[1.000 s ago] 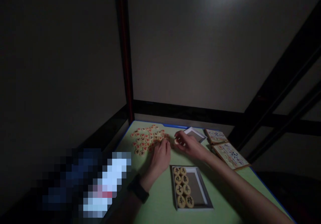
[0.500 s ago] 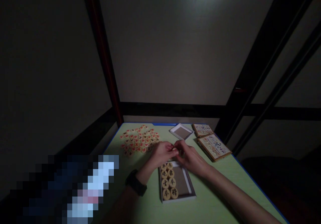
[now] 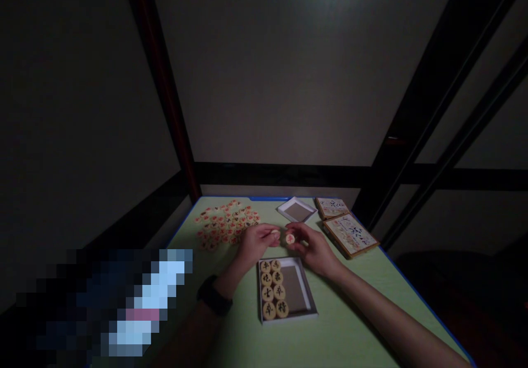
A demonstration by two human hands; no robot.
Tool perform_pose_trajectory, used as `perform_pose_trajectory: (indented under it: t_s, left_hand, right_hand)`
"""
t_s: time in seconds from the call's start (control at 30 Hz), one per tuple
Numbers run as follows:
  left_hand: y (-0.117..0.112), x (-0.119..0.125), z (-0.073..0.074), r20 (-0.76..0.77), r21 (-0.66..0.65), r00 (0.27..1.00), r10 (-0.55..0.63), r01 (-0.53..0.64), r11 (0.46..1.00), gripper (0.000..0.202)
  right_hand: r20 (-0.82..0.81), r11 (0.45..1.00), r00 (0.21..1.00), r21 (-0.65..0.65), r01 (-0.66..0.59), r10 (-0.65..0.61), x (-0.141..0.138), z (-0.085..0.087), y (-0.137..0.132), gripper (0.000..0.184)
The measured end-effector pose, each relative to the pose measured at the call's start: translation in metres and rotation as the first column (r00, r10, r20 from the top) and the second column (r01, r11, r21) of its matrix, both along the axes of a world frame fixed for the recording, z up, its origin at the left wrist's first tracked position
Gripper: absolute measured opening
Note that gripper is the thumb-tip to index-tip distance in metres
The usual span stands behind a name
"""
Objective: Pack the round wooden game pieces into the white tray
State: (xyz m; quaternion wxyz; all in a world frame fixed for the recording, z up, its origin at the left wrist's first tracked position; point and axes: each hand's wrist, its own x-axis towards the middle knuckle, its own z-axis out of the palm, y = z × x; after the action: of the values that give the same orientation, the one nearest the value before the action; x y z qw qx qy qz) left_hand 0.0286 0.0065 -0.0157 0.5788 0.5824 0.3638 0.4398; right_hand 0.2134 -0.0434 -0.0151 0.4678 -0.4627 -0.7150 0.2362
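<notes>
My right hand (image 3: 310,245) pinches a round Chinese chess piece (image 3: 290,239) whose red character faces me. Opposite it, my left hand (image 3: 256,241) is closed on another pale chess piece (image 3: 274,232), its marking not readable. Both hands hover just beyond a shallow white box (image 3: 300,317). Two columns of larger black-lettered chess pieces (image 3: 267,293) fill the left part of that box, and its grey bottom shows on the right. Past my left hand spreads a loose cluster of small chess pieces (image 3: 225,225), mostly red, some black.
At the far side of the green table (image 3: 346,313) lies a white box tray (image 3: 296,210). Two printed box lids (image 3: 350,235) (image 3: 332,207) rest by the right edge. A pixelated patch (image 3: 148,302) covers the lower left, and a wall rises behind the table.
My hands were together over the pieces and have drawn apart, each with a piece in its fingers. The red character on the right one now shows. The view has shifted slightly.
</notes>
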Motion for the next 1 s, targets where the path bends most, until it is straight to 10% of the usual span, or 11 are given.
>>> perform_pose_trajectory:
  t_s: [0.57, 1.0]
  left_hand:
    - [-0.015, -0.003, 0.006, 0.252, -0.188, 0.957, -0.143, 0.193, 0.963, 0.045]
    - [-0.012, -0.006, 0.006, 0.158, -0.169, 0.956, -0.245, 0.271, 0.948, 0.042]
  right_hand:
    - [0.224, 0.885, 0.969, 0.465, -0.008, -0.109, -0.013, 0.009, -0.012, 0.018]
    - [0.521, 0.886, 0.833, 0.456, -0.09, -0.183, -0.01, 0.019, -0.017, 0.028]
